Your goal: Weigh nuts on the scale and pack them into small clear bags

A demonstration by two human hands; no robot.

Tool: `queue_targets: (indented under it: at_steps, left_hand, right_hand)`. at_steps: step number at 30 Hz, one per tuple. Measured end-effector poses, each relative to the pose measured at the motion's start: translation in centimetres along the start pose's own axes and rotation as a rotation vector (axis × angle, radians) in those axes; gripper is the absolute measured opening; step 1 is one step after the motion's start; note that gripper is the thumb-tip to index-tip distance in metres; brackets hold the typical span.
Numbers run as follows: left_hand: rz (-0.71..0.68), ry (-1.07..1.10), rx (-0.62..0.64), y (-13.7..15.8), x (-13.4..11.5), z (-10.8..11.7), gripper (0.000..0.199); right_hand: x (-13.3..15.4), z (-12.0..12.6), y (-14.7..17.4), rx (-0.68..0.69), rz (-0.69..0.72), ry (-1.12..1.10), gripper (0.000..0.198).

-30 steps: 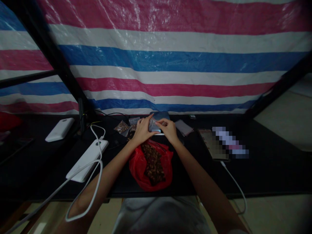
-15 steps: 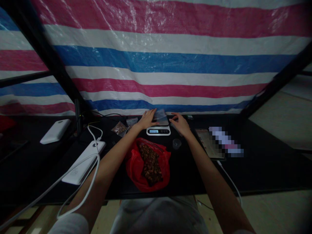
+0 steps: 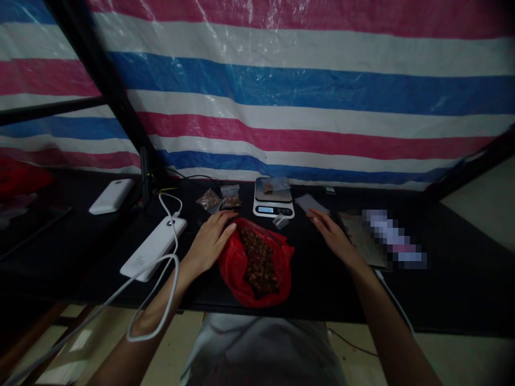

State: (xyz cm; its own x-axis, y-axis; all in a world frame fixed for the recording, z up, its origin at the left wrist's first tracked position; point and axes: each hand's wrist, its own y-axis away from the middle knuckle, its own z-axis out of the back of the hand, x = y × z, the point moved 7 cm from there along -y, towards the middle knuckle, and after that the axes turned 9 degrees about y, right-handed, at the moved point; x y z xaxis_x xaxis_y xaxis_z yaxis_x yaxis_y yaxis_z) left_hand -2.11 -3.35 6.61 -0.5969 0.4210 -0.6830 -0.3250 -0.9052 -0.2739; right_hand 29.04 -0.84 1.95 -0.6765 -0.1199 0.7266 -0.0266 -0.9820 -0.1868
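A red plastic bag [image 3: 237, 271] holding brown dried pieces lies open on the black table [image 3: 442, 289] in front of me. My left hand [image 3: 210, 241] rests flat against the bag's left rim, fingers apart. My right hand [image 3: 332, 233] hovers open over the table to the right, holding nothing. Behind the bag stands a small digital scale [image 3: 273, 206] with a small clear bag [image 3: 275, 185] of brown pieces lying on its platform. A small clear cup [image 3: 280, 221] sits just in front of the scale.
Two filled small clear bags [image 3: 220, 199] lie left of the scale, and empty clear bags [image 3: 310, 203] right of it. Two white power banks [image 3: 155, 247] with a white cable sit at left. A flat device [image 3: 364, 238] lies at right. A striped tarp hangs behind.
Both hands left the small clear bag on the scale and drew back toward me; the left now rests on the red bag, the right hovers over the table.
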Motion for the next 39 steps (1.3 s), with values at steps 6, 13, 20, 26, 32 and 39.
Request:
queue_targets:
  at_steps: [6, 13, 20, 26, 32, 39]
  left_hand:
    - [0.319, 0.141, -0.073, 6.4, 3.4, -2.4, 0.057]
    - [0.392, 0.129, -0.113, 7.0, 3.1, -4.5, 0.056]
    - [0.244, 0.265, -0.210, 6.4, 3.3, -6.3, 0.043]
    - [0.278, 0.434, -0.241, 6.4, 4.1, -6.5, 0.039]
    - [0.424, 0.886, -0.359, 6.5, 4.7, -6.7, 0.038]
    - [0.687, 1.526, -0.479, 7.3, 3.6, -9.4, 0.030]
  right_hand:
    - [1.9, -1.6, 0.5, 0.057, 0.155, 0.196, 0.044]
    - [6.2, -6.1, -0.9, 0.042, 0.129, 0.464, 0.035]
    - [8.3, -8.9, -2.1, 0.086, 0.184, 0.375, 0.031]
    - [8.5, -10.1, -2.5, 0.069, 0.254, 0.186, 0.027]
    - [10.0, -7.2, -2.0, 0.057, 0.315, -0.023, 0.030]
    - [13.3, -3.6, 3.3, 0.139, 0.582, 0.499, 0.034]
